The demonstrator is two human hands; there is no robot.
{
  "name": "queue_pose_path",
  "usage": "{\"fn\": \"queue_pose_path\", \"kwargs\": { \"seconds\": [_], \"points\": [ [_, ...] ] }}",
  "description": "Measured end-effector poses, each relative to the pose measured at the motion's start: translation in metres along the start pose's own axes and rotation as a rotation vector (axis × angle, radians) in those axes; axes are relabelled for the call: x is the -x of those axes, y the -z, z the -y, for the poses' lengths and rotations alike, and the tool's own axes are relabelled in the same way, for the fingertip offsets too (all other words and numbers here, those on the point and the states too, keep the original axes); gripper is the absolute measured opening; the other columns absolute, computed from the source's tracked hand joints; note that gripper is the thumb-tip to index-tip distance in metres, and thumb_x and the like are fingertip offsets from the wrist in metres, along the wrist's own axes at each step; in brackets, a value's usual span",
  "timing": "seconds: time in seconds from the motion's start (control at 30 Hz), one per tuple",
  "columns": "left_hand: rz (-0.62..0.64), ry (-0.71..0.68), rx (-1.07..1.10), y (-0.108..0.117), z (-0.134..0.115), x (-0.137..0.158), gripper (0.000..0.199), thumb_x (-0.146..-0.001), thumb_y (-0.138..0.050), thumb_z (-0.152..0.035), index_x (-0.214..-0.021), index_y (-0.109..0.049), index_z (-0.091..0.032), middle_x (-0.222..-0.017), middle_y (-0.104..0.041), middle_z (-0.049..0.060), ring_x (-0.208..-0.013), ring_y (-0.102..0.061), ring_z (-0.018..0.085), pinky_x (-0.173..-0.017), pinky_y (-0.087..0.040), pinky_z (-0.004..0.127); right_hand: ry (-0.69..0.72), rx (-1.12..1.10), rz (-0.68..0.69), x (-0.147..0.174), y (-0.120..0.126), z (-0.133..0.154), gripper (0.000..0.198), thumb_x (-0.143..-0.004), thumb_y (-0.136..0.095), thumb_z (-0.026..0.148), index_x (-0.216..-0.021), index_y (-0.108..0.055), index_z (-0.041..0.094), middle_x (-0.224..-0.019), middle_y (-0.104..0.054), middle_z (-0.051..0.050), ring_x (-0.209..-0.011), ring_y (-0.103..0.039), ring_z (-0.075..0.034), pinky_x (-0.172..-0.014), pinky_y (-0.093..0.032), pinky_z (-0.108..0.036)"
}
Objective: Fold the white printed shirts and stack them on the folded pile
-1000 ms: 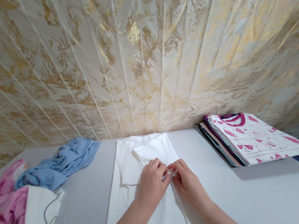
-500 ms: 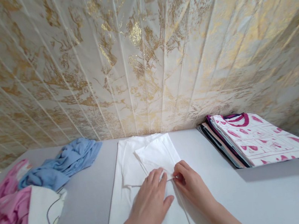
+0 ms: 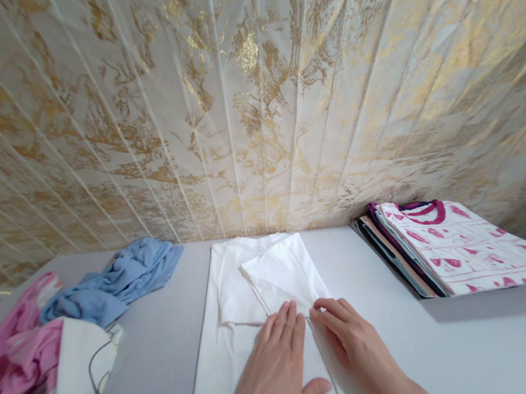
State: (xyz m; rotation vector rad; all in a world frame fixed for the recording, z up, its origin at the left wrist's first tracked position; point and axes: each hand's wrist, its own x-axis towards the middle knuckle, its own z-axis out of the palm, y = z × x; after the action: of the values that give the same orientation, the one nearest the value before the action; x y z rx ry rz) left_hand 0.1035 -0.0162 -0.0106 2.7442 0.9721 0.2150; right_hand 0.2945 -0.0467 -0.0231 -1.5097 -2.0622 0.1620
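Observation:
A white garment (image 3: 207,374), likely a shirt, lies lengthwise on the table in front of me. Its right side is folded inward, and a sleeve (image 3: 280,271) lies turned back on top near the far end. My left hand (image 3: 282,369) rests flat on the folded cloth with its fingers stretched forward and the thumb out to the right. At the garment's right folded edge, my right hand (image 3: 361,345) touches the cloth with loosely bent fingers. Its thumb is partly hidden.
On the right stands a stack of folded clothes, topped by a white shirt with pink print (image 3: 473,249). Crumpled blue cloth (image 3: 116,282) and a pink and white heap (image 3: 24,371) lie at left. A gold-patterned curtain (image 3: 251,125) hangs behind the table (image 3: 452,360).
My left hand has flattened, its fingers now closer together and its thumb farther out. My right hand's pinch at the folded edge has loosened. The view has shifted slightly.

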Motion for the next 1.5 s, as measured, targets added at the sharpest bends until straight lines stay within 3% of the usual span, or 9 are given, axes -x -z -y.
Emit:
{"fn": "queue_pose_path", "kwargs": {
  "seconds": [0.13, 0.33, 0.57, 0.73, 0.93, 1.07, 1.17, 1.37, 1.5],
  "points": [
    [0.03, -0.009, -0.035, -0.018, -0.003, 0.001, 0.092, -0.084, -0.058, -0.056, -0.151, -0.02, -0.007, -0.156, -0.01, 0.019, -0.145, -0.01, 0.033, -0.116, -0.021, 0.048, 0.009, -0.005, 0.044, 0.0, 0.006, -0.003, 0.045, -0.084, -0.039, 0.002, -0.113, -0.063, 0.027, -0.113, -0.065, -0.007, -0.094, -0.059, -0.024, -0.077, -0.055, -0.039],
    [-0.015, -0.042, -0.133, -0.026, -0.008, -0.004, 0.085, -0.088, -0.046, -0.064, -0.145, -0.036, -0.001, -0.152, -0.023, 0.023, -0.143, -0.02, 0.036, -0.113, -0.027, 0.047, -0.038, -0.111, 0.009, -0.049, 0.018, -0.002, 0.038, -0.086, -0.04, 0.008, -0.109, -0.066, 0.024, -0.109, -0.063, -0.008, -0.091, -0.062, -0.02, -0.077, -0.054, -0.036],
    [-0.114, -0.063, -0.267, -0.035, -0.01, -0.003, 0.081, -0.088, -0.044, -0.066, -0.138, -0.05, -0.002, -0.143, -0.044, 0.022, -0.135, -0.04, 0.037, -0.107, -0.036, 0.045, -0.053, -0.438, 0.11, -0.121, -0.037, 0.008, 0.038, -0.081, -0.046, 0.001, -0.102, -0.07, 0.022, -0.094, -0.065, -0.003, -0.084, -0.062, -0.015, -0.078, -0.05, -0.029],
    [-0.117, -0.069, -0.194, -0.036, -0.012, 0.0, 0.075, -0.091, -0.041, -0.064, -0.138, -0.05, -0.006, -0.141, -0.048, 0.02, -0.131, -0.045, 0.036, -0.104, -0.038, 0.047, 0.068, -0.392, 0.082, -0.119, -0.064, 0.004, 0.044, -0.083, -0.046, -0.001, -0.104, -0.072, 0.027, -0.102, -0.063, -0.005, -0.1, -0.053, -0.02, -0.091, -0.046, -0.037],
    [-0.07, -0.049, -0.183, -0.032, -0.017, 0.0, 0.074, -0.088, -0.05, -0.062, -0.134, -0.053, -0.003, -0.139, -0.048, 0.024, -0.127, -0.049, 0.039, -0.103, -0.04, 0.047, 0.132, -0.25, 0.09, -0.116, -0.062, 0.006, 0.049, -0.084, -0.045, -0.003, -0.111, -0.07, 0.03, -0.113, -0.062, -0.004, -0.104, -0.051, -0.022, -0.091, -0.043, -0.042],
    [-0.093, 0.046, -0.089, -0.014, -0.011, 0.0, 0.055, -0.088, -0.059, -0.047, -0.129, -0.058, -0.01, -0.127, -0.063, 0.016, -0.116, -0.058, 0.032, -0.1, -0.043, 0.042, 0.133, -0.243, 0.084, -0.117, -0.062, 0.008, 0.044, -0.085, -0.048, 0.001, -0.109, -0.07, 0.03, -0.115, -0.063, -0.005, -0.104, -0.051, -0.023, -0.09, -0.044, -0.042],
    [-0.125, 0.103, -0.057, -0.005, 0.001, 0.002, 0.05, -0.09, -0.056, -0.046, -0.127, -0.06, -0.012, -0.129, -0.061, 0.015, -0.12, -0.054, 0.032, -0.104, -0.039, 0.045, 0.107, -0.313, 0.071, -0.117, -0.063, 0.006, 0.044, -0.085, -0.047, 0.001, -0.109, -0.07, 0.03, -0.112, -0.064, -0.004, -0.105, -0.053, -0.022, -0.092, -0.044, -0.042],
    [-0.018, 0.065, -0.021, -0.003, 0.013, 0.012, 0.076, -0.091, -0.044, -0.064, -0.142, -0.043, -0.008, -0.15, -0.033, 0.02, -0.14, -0.032, 0.034, -0.111, -0.031, 0.049, -0.03, -0.605, -0.039, -0.117, -0.064, -0.005, 0.045, -0.079, -0.042, 0.004, -0.109, -0.068, 0.025, -0.115, -0.065, -0.004, -0.111, -0.056, -0.018, -0.101, -0.042, -0.038],
    [0.032, 0.071, 0.011, 0.011, 0.013, 0.008, 0.068, -0.092, -0.046, -0.06, -0.137, -0.051, -0.01, -0.146, -0.041, 0.019, -0.137, -0.037, 0.034, -0.111, -0.032, 0.049, -0.063, -0.698, -0.072, -0.119, -0.066, -0.009, 0.043, -0.076, -0.043, 0.007, -0.106, -0.068, 0.023, -0.114, -0.064, -0.005, -0.11, -0.058, -0.018, -0.099, -0.044, -0.037]
  ]
}}
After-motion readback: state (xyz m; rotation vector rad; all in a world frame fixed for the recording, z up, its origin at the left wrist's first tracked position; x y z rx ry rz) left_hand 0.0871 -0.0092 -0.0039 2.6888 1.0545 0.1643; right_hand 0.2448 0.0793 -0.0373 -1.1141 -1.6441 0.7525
